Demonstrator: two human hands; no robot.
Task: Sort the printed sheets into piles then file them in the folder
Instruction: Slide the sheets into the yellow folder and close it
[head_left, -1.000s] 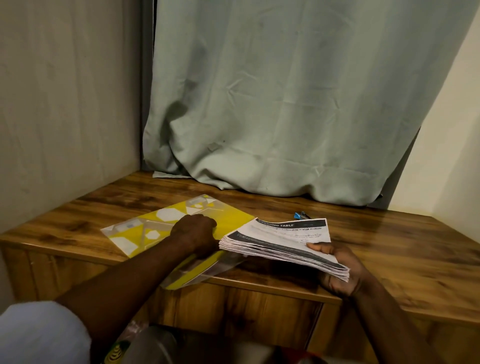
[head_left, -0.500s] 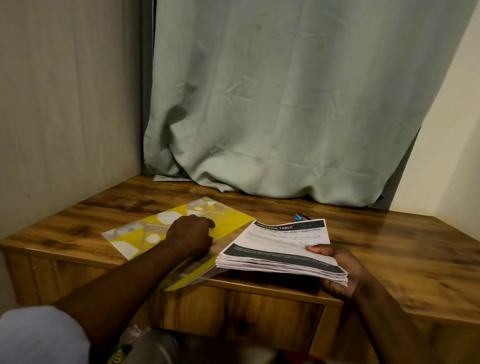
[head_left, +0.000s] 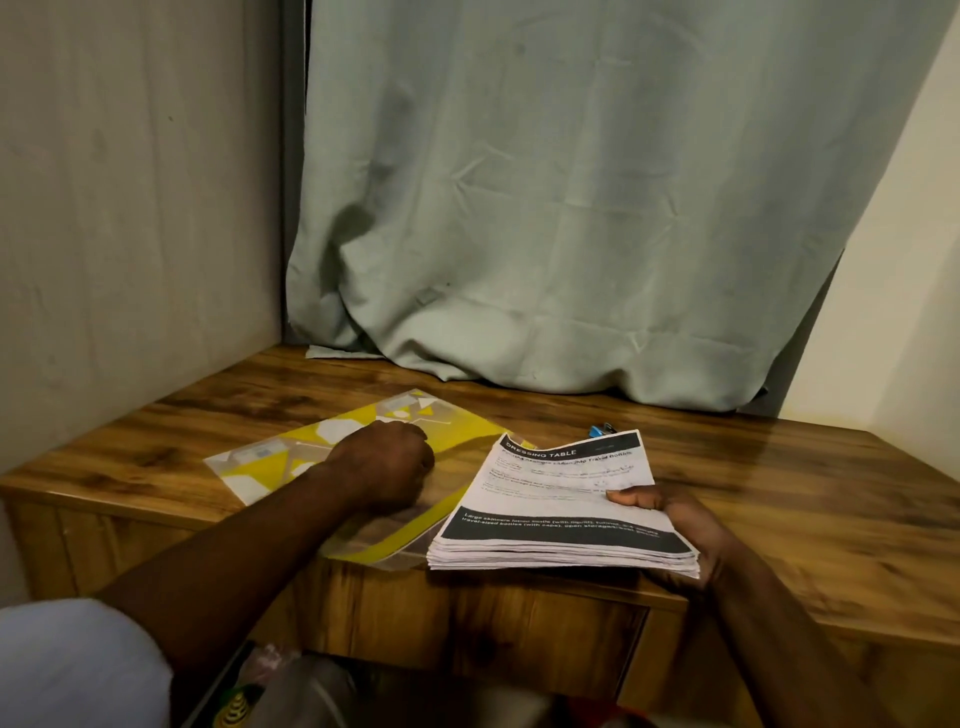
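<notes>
There is one yellow patterned folder (head_left: 462, 434) and one stack of printed sheets (head_left: 561, 499), too many to count. There are two hands, left hand (head_left: 384, 462) and right hand (head_left: 675, 525). Also one small blue object (head_left: 597, 430), one curtain (head_left: 571, 208) and one wooden worktop (head_left: 779, 493).

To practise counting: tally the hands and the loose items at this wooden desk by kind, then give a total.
Stack of white printed paper sheets: 1
Yellow patterned plastic folder: 1
Small blue object: 1
Hands: 2 (left hand, right hand)
Total: 5
</notes>
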